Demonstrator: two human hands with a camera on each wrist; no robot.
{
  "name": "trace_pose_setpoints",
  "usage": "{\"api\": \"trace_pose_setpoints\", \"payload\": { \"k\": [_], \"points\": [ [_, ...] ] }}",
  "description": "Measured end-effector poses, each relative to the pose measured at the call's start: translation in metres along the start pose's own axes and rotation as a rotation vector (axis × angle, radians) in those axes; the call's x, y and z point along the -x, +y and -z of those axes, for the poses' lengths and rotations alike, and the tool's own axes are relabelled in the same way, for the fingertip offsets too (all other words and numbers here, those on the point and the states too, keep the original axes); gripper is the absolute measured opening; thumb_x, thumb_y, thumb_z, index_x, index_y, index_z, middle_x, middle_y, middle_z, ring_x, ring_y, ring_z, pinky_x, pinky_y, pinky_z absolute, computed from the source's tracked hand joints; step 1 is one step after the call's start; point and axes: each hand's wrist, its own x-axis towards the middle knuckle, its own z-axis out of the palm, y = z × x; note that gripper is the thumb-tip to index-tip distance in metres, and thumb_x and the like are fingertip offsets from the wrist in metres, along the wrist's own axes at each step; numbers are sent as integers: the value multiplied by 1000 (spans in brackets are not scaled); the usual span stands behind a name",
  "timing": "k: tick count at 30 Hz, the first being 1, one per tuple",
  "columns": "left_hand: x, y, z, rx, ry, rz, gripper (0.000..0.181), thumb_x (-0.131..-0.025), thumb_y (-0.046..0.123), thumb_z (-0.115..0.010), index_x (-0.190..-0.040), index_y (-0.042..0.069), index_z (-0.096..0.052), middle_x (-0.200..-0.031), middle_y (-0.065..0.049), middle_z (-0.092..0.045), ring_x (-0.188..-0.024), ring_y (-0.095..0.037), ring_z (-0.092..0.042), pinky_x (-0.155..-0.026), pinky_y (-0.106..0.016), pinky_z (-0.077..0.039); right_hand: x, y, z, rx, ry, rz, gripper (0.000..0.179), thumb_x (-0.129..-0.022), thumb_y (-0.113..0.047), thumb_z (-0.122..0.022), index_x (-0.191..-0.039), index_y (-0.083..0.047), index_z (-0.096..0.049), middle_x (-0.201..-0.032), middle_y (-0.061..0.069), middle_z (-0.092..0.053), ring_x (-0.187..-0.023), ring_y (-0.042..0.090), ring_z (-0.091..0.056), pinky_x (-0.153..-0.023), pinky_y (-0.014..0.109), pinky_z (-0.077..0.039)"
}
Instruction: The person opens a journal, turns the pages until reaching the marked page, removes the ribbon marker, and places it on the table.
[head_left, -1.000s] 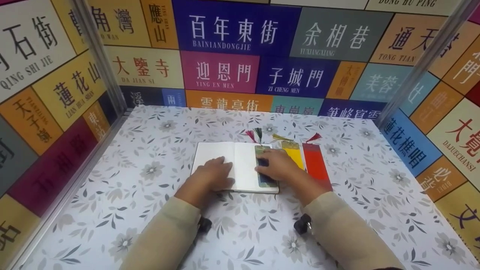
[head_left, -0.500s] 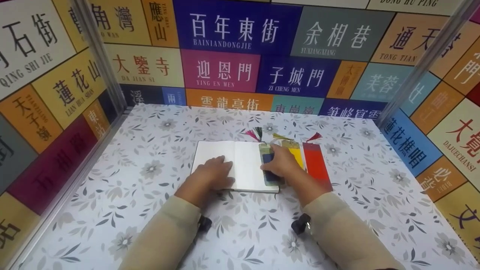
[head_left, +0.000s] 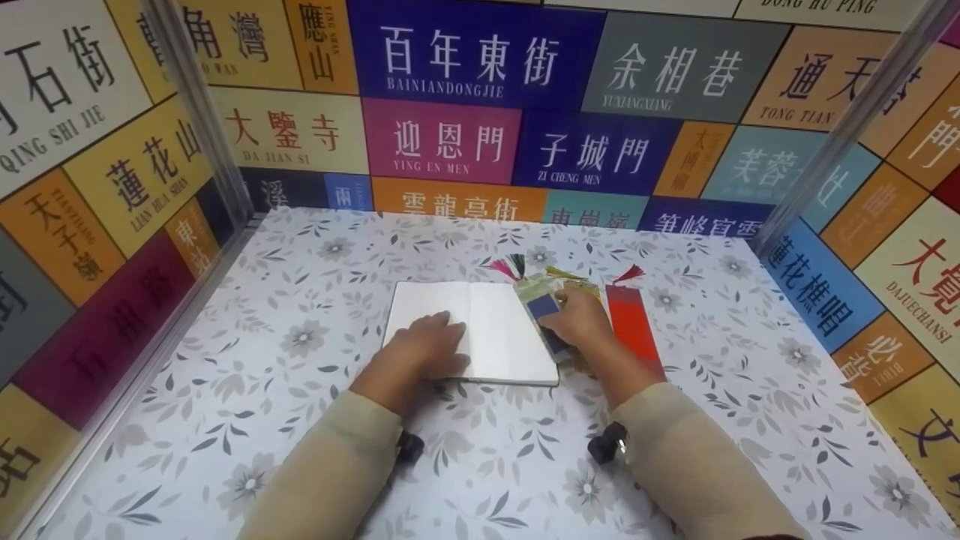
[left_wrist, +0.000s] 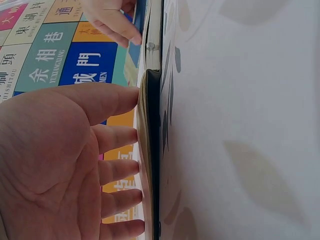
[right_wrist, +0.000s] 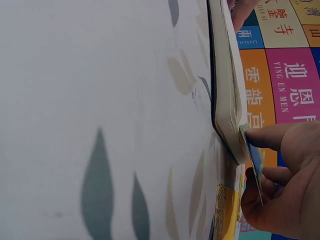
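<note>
- Biggest thing here is the patchwork sign walls (head_left: 450,60), left, far and right, all colourful blocks with Chinese characters, many with pinyin too.
- Next up, the surface (head_left: 495,465): white, with a grey leaf-and-flower print.
- Two beige sleeves (head_left: 322,472) reach in from the near side.
- Notebook (head_left: 499,330) lies open around the middle of the surface, the visible parts of its pages looking blank.
- Left grip (head_left: 431,345) is a bare hand, pretty wide: fingers straight and spread, tips resting on the left page.
- Right grip (head_left: 581,319) is narrow, pinching the green-and-blue bookmark (head_left: 544,307) with the thumb on one face and fingers behind. That bookmark sits at the notebook's right edge, tilted, its far end leaning left.
- Red bookmark (head_left: 632,326) lies flat on the surface to the right, partly behind the right forearm.
- Yellow bookmark (right_wrist: 227,205) is between notebook and red one, mostly blocked by the right hand from above; the right wrist view shows a strip of it.
- Black wrist gadgets (head_left: 409,448), one by each cuff.
- Smallest: pink and dark green tassels (head_left: 516,264) just past the notebook's far edge, plus a yellow tassel (head_left: 564,273) and a red tassel (head_left: 628,273) further right.
</note>
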Motion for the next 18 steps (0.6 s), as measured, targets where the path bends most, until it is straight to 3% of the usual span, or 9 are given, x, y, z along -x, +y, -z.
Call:
{"api": "trace_pose_setpoints", "payload": {
  "k": [4, 9, 12, 16, 18],
  "points": [
    [-1, -1, 0, -10, -3, -5, 72, -106, 49, -57, -170, 24, -33, -181, -10, -20, -168, -35, -19, -137, -58, -19, -3, 3, 6, 11, 22, 41, 57, -101, -25, -74, -154, -12, -58, -146, 16, -63, -127, 31, -61, -112, 44, -58],
    [-3, -2, -1, -29, 9, -17, 72, -106, 49, -57, -169, 23, -35, -180, -11, -23, -167, -38, -21, -136, -61, -22, -4, 7, 13, -119, 2, 6, 41, -103, -19, -68, -144, -15, -68, -140, 11, -65, -122, 29, -64, -95, 39, -63],
    [-3, -2, -1, -23, 7, -12, 72, -105, 49, -57, -169, 23, -35, -181, -10, -22, -168, -37, -20, -136, -60, -21, -3, 9, 19, -182, -26, -46, 38, -105, -19, -66, -144, -19, -69, -142, 8, -62, -127, 28, -60, -98, 38, -61],
    [-3, -2, -1, -12, -1, 1, 72, -106, 50, -57, -169, 25, -34, -181, -9, -21, -168, -36, -19, -137, -60, -19, -5, 13, 26, -206, -40, -38, 37, -106, -19, -65, -142, -16, -70, -143, 9, -65, -123, 27, -62, -101, 36, -59],
    [-4, -1, -1, -5, -4, 8, 72, -105, 50, -58, -169, 25, -34, -181, -8, -21, -169, -35, -18, -137, -59, -19, -6, 16, 30, -244, -44, -30, 37, -105, -18, -65, -141, -15, -71, -140, 11, -69, -116, 26, -65, -97, 34, -60]
  ]
}}
